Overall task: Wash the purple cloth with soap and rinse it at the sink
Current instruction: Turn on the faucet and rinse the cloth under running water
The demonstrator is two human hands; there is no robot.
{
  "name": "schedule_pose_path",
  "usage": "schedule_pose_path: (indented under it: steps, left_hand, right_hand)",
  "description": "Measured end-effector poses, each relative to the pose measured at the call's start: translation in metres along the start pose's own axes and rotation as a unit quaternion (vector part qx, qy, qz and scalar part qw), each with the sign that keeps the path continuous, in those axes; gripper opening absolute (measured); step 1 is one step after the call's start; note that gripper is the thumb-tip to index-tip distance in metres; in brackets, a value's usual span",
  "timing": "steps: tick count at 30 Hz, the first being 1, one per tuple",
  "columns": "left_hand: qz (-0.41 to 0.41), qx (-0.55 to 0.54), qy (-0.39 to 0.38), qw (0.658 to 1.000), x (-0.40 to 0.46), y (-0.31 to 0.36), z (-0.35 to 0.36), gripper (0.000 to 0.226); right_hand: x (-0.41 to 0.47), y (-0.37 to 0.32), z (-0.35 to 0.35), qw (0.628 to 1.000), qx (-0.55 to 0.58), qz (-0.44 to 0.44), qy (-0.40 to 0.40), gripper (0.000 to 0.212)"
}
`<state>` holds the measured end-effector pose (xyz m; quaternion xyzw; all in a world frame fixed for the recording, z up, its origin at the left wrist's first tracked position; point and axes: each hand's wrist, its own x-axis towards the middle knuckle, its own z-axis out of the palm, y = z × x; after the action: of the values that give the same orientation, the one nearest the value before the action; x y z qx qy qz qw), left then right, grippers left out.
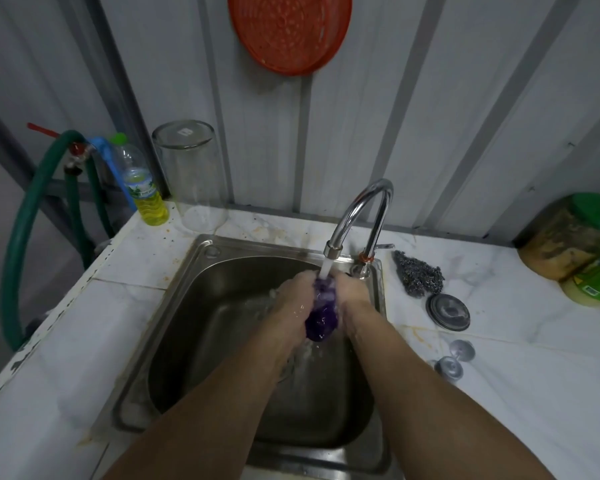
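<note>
Steel sink set in a marble table: our left hand and right hand squeeze the cloth under the tap stream. We should knead and turn it so water reaches every fold.

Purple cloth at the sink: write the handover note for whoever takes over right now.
Left hand and right hand: both shut on the purple cloth, pressing it between them over the sink.
The tap is running; the stream lands on the top of the cloth.
Done: cloth is wet and bunched under the water. Whether it has been soaped cannot be told.
Left: finish rinsing, squeeze out, shut off the tap.
The bottle of yellow liquid stands at the back left corner.
</note>
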<state>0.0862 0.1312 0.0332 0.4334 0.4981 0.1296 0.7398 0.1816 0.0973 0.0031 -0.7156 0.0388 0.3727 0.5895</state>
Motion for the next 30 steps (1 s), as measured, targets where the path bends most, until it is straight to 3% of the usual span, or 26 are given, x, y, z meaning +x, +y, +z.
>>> schedule_pose_path:
  steps: [2, 6, 9, 13, 15, 17, 19, 23, 25, 27, 30]
  left_hand:
    - [-0.033, -0.039, 0.019, 0.999, -0.002, 0.004, -0.005, 0.022]
    - [-0.045, -0.103, 0.052, 0.992, 0.006, 0.013, -0.02, 0.034]
    - [-0.006, -0.075, 0.084, 0.994, 0.019, 0.018, -0.025, 0.03]
    - [-0.002, -0.07, 0.101, 0.992, 0.021, 0.02, -0.026, 0.037]
    - [0.0, -0.066, 0.066, 0.996, 0.018, -0.002, -0.03, 0.039]
    - [-0.008, -0.118, -0.012, 0.993, 0.005, -0.018, -0.032, 0.037]
    - [-0.012, -0.168, -0.053, 0.984, 0.003, -0.014, -0.022, 0.033]
    - [-0.016, -0.121, -0.004, 0.992, 0.008, 0.001, -0.006, 0.035]
    - [0.003, -0.03, 0.001, 1.0, 0.009, -0.003, -0.006, 0.027]
    - [0.028, 0.032, 0.011, 0.999, 0.01, -0.001, -0.006, 0.023]
    - [0.0, -0.041, 0.022, 0.999, 0.008, 0.005, -0.013, 0.036]
  right_hand:
    - [-0.005, 0.007, -0.001, 0.999, -0.023, -0.029, -0.01, 0.032]
    - [-0.032, 0.016, -0.01, 0.987, 0.051, -0.126, -0.082, 0.022]
    - [-0.056, 0.026, -0.015, 0.969, -0.043, -0.206, -0.132, 0.028]
    - [-0.089, 0.042, -0.007, 0.916, -0.127, -0.373, -0.076, 0.025]
    - [-0.098, 0.046, -0.002, 0.866, -0.173, -0.468, -0.043, 0.016]
    - [-0.095, 0.044, 0.002, 0.838, -0.228, -0.495, -0.017, 0.03]
    - [-0.086, 0.035, 0.008, 0.86, -0.24, -0.451, 0.022, 0.033]
    - [-0.042, 0.005, 0.01, 0.949, -0.15, -0.271, 0.055, 0.035]
    - [-0.016, -0.003, 0.006, 0.981, -0.098, -0.161, 0.045, 0.028]
    - [-0.001, 0.0, 0.003, 0.996, -0.052, -0.072, 0.032, 0.029]
    - [0.001, 0.013, 0.0, 0.998, -0.036, -0.05, 0.007, 0.029]
